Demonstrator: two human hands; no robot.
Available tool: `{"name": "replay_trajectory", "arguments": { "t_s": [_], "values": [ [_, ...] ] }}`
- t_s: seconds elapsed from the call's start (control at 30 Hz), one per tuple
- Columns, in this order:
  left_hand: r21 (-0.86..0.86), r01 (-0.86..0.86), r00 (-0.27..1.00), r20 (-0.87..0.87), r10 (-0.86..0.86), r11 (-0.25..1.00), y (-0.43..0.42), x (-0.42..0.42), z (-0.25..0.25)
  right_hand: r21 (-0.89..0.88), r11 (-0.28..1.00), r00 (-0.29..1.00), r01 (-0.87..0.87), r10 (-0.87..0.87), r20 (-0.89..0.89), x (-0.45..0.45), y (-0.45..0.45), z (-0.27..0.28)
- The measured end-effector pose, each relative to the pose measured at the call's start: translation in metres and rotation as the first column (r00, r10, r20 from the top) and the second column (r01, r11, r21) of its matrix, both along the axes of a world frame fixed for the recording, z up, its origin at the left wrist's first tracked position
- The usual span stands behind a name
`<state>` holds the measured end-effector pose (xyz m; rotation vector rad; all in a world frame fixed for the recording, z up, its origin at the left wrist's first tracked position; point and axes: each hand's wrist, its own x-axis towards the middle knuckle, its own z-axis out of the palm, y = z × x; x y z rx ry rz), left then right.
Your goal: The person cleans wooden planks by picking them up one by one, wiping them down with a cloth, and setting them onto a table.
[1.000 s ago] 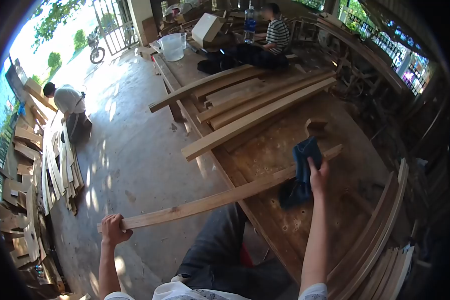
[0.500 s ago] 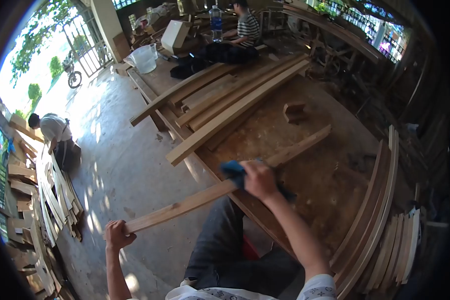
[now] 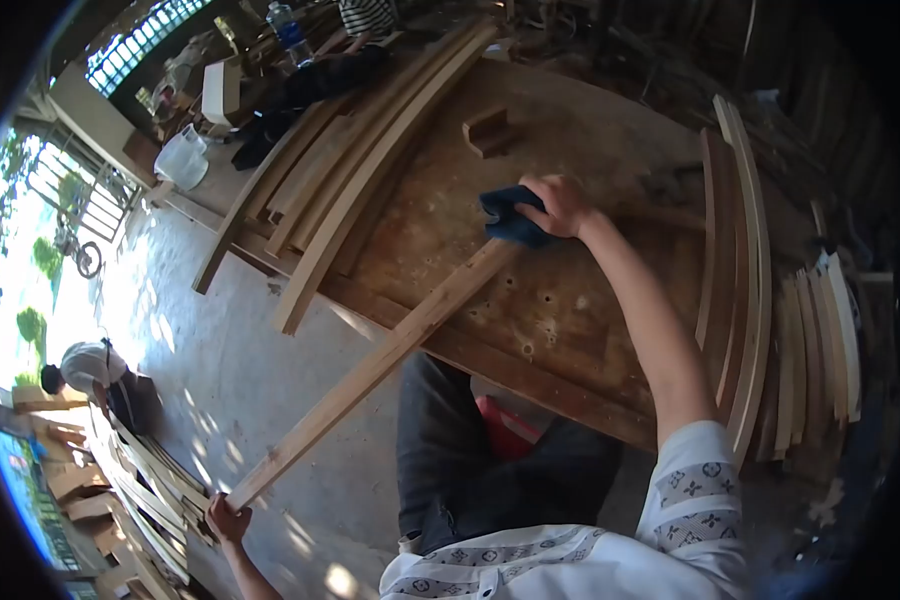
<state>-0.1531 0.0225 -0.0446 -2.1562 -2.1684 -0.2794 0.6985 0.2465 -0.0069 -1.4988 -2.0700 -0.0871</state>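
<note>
Wooden strip was slanted across table edge, near end over floor. Near end was clasped by left hand, fingers curled round. Blue cloth was pinched by right hand at strip's far part; contact beneath was hidden. Steady left grip, even cloth pressure were judged best, wooden block avoided.

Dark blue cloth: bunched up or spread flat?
Bunched, not spread: the dark blue cloth forms a compact wad in the right hand, over the long light-brown wooden strip.
</note>
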Motion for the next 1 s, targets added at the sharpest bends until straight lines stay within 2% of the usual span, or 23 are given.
{"name": "replay_trajectory", "arguments": {
  "t_s": [0.13,0.2,0.27,0.3,0.33,0.37,0.4,0.43,0.5,0.53,0.57,0.6,0.63,0.67,0.7,0.73,0.77,0.8,0.83,0.87,0.9,0.93,1.0],
  "values": [
    [0.123,0.032,0.999,0.011,-0.034,0.992,0.001,0.006,0.009,-0.033,0.999,0.999,0.01,-0.009,0.049,-0.007,0.006,0.0],
    [0.056,0.009,1.0,-0.001,-0.009,0.998,0.005,0.01,0.008,-0.055,0.998,0.999,0.023,-0.021,0.027,-0.005,0.014,0.007],
    [-0.091,-0.13,0.991,-0.019,0.129,0.987,0.004,0.017,0.007,-0.117,0.979,0.984,0.168,-0.159,0.086,-0.003,0.024,0.017],
    [0.092,0.018,0.994,-0.111,-0.007,0.996,0.007,0.009,-0.006,-0.097,0.988,0.989,0.12,-0.127,-0.069,0.011,0.048,-0.004],
    [0.1,0.071,0.991,-0.124,-0.058,0.993,0.013,-0.007,-0.021,-0.074,0.986,0.984,0.151,-0.158,-0.084,0.024,0.052,-0.005],
    [0.018,0.051,0.996,-0.07,-0.049,0.999,0.017,-0.003,-0.016,-0.017,0.97,0.97,0.243,-0.243,0.029,0.036,0.056,0.001],
    [0.057,0.05,0.997,-0.06,-0.046,0.997,0.017,0.0,-0.02,0.05,0.942,0.932,0.331,-0.335,0.143,0.05,0.055,0.012],
    [0.103,0.092,0.994,-0.075,-0.084,0.99,0.019,-0.011,-0.032,0.049,0.861,0.852,0.506,-0.508,0.126,0.066,0.048,0.022],
    [0.009,-0.006,0.996,-0.085,0.007,1.0,0.007,-0.003,-0.051,0.266,0.736,0.748,0.623,-0.66,0.075,0.12,0.04,0.007],
    [0.135,0.077,0.995,-0.067,-0.069,0.988,0.004,0.016,-0.055,0.054,0.638,0.634,0.768,-0.746,-0.201,0.129,0.032,0.022],
    [-0.161,-0.094,0.992,-0.103,0.078,0.982,0.007,0.02,-0.056,-0.151,0.679,0.504,0.718,-0.657,-0.561,0.134,0.019,0.043],
    [-0.444,-0.268,0.961,-0.192,0.201,0.855,0.004,0.022,-0.061,-0.311,0.745,0.239,0.591,-0.529,-0.814,0.136,0.008,0.056],
    [-0.472,-0.252,0.964,-0.2,0.177,0.845,0.001,0.032,-0.06,-0.121,0.98,-0.25,0.158,-0.079,-0.965,0.14,0.005,0.047],
    [-0.402,-0.204,0.961,-0.258,0.104,0.893,0.002,0.043,-0.062,0.009,1.0,-0.206,-0.006,0.008,-0.979,0.131,-0.011,0.021],
    [-0.323,-0.148,0.949,-0.314,0.042,0.935,0.011,0.106,-0.026,0.144,0.973,-0.177,-0.181,0.112,-0.978,0.096,-0.037,0.019],
    [-0.298,-0.196,0.948,-0.299,0.104,0.934,0.006,0.175,0.023,0.195,0.98,-0.002,-0.038,0.195,-0.981,0.049,-0.048,0.021],
    [0.114,-0.011,0.961,-0.275,0.042,0.993,0.016,0.196,0.018,0.273,0.958,0.186,0.092,0.253,-0.949,-0.006,-0.058,0.054],
    [0.506,0.171,0.961,-0.276,-0.029,0.845,0.022,0.214,0.014,-0.05,0.992,0.752,0.117,-0.121,-0.648,-0.014,-0.063,0.061],
    [0.485,0.071,0.952,-0.293,0.086,0.872,0.02,0.237,0.012,-0.259,0.935,0.68,0.241,-0.353,-0.642,-0.046,-0.075,0.054],
    [0.507,0.127,0.96,-0.279,0.024,0.852,0.021,0.267,0.018,-0.104,0.983,0.802,0.152,-0.184,-0.568,-0.089,-0.095,0.068],
    [0.53,0.181,0.963,-0.267,-0.039,0.828,0.023,0.297,0.024,-0.183,0.983,0.915,0.008,-0.081,-0.394,-0.116,-0.106,0.083],
    [0.474,0.221,0.961,-0.255,-0.107,0.853,0.021,0.321,0.026,0.069,0.995,0.953,-0.069,0.086,-0.292,-0.148,-0.099,0.056],
    [0.372,0.257,0.962,-0.184,-0.201,0.892,0.018,0.356,0.027,-0.031,0.971,0.96,-0.237,0.229,-0.163,-0.203,-0.106,0.042]
  ]
}}
